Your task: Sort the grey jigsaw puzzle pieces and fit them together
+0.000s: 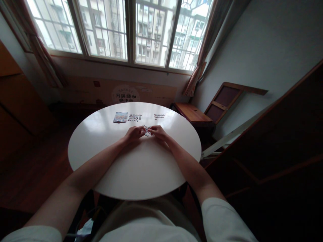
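Picking, it seems, through puzzle pieces (147, 133) on the surface (136, 168) between our left hand (134, 132) and right hand (157, 131), we bend our fingers inward, whether clamped we cannot tell, the next move likely calling for a fine pinch.

wide bare stretch of white table (141, 168) between our forearms (102, 164), from near edge toward middle. there, our left hand (134, 132), our right hand (158, 131) and small pieces (147, 131) between them block passage. toward far edge, packet (120, 117) and left rows (135, 117) lie just beside each other; we find open lane between left rows and right rows (159, 116), more room toward right edge.
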`<state>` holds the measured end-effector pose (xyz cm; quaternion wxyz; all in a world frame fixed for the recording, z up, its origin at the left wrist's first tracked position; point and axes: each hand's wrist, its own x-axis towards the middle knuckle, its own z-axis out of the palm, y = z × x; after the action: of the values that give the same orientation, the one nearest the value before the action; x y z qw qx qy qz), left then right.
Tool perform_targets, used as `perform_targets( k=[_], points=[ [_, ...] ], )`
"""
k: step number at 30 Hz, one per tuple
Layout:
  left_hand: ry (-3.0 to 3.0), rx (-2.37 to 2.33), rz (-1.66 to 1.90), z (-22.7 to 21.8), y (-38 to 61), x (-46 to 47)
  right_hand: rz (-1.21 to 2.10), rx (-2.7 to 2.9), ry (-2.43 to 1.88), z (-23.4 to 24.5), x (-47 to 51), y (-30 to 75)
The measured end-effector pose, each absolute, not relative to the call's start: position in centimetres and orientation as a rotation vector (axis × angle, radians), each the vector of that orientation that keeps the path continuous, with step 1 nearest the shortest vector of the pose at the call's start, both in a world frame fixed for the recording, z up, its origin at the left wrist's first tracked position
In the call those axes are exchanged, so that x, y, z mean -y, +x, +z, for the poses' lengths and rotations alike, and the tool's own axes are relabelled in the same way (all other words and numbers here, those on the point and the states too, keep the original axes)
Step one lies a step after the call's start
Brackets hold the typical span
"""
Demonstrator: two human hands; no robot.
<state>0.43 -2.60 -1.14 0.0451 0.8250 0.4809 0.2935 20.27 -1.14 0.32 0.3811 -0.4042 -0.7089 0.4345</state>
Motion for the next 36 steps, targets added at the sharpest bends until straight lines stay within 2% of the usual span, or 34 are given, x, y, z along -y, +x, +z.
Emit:
perform_targets(
  k=[36],
  points=[
    [2.599,-1.485,0.919,-1.54,0.29,2.46,1.158,1.8,-1.016,-0.08,0.98,20.57]
  ],
)
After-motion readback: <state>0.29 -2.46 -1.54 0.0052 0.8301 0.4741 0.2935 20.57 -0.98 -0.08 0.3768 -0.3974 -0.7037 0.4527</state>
